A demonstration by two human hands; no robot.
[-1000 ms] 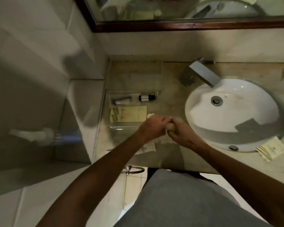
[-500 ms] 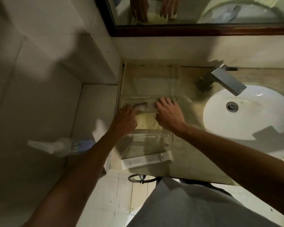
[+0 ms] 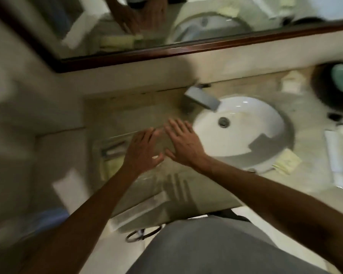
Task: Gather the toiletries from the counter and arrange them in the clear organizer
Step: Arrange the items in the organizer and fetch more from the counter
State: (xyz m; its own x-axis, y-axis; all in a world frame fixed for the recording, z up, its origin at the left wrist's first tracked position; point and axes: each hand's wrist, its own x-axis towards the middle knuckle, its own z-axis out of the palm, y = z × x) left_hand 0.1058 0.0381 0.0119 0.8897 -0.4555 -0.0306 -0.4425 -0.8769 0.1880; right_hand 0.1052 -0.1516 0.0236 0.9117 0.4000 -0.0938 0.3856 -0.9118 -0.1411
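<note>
Just one view here, a wide-angle cam on the person's head, looking steeply down and forward over the counter (image 3: 216,89). It's tilted, so the mirror (image 3: 166,26) edge runs slanted across the top. The sink (image 3: 246,135) sits right of center, the wall (image 3: 28,105) fills the left. Both forearms reach in from the bottom, so it's close, arm's reach from everything. The whole frame is smeared with motion blur. No second view to compare against.
</note>
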